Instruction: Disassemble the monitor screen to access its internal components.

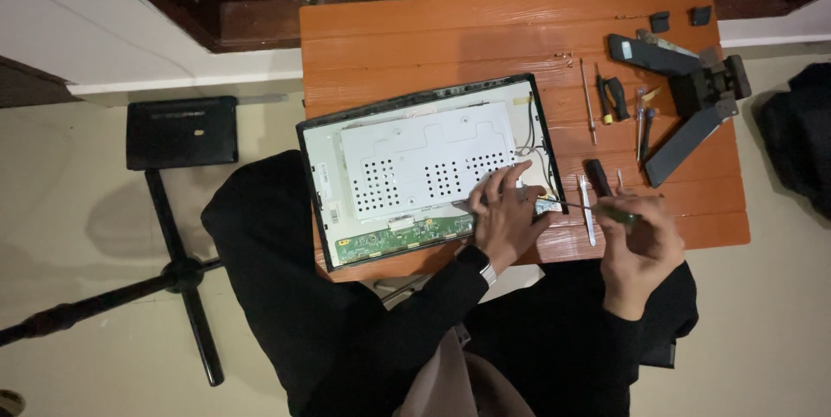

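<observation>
A flat monitor (428,170) lies face down on the orange wooden table (415,32), with its back cover removed. It is turned a little, so its lower left corner hangs over the near edge of the table, above the lap of the person. Inside the thin black frame there is a pale metal shield plate (424,161) with three groups of small round holes. Along the near side of the monitor runs a narrow green circuit board (394,239). Thin wires (538,153) go down its right side towards a small board at the near right corner.

The left hand (502,209) rests on the monitor near this corner, with the fingers spread and pressed flat on the metal plate; it grips nothing. A watch (479,263) sits on its wrist. The right hand (640,239) is just beside the right edge of the monitor, with its fingers closed around the greenish handle of a screwdriver (597,207). The thin shaft points left, to the corner where the left hand lies.

Near the right edge of the table lie other tools: another screwdriver with a dark handle (613,98), a long thin metal rod (589,101) and a dark handle (598,177). At the far right corner lie the dark parts of the monitor stand (692,96). On the floor to the left stands a black stool (180,131).
</observation>
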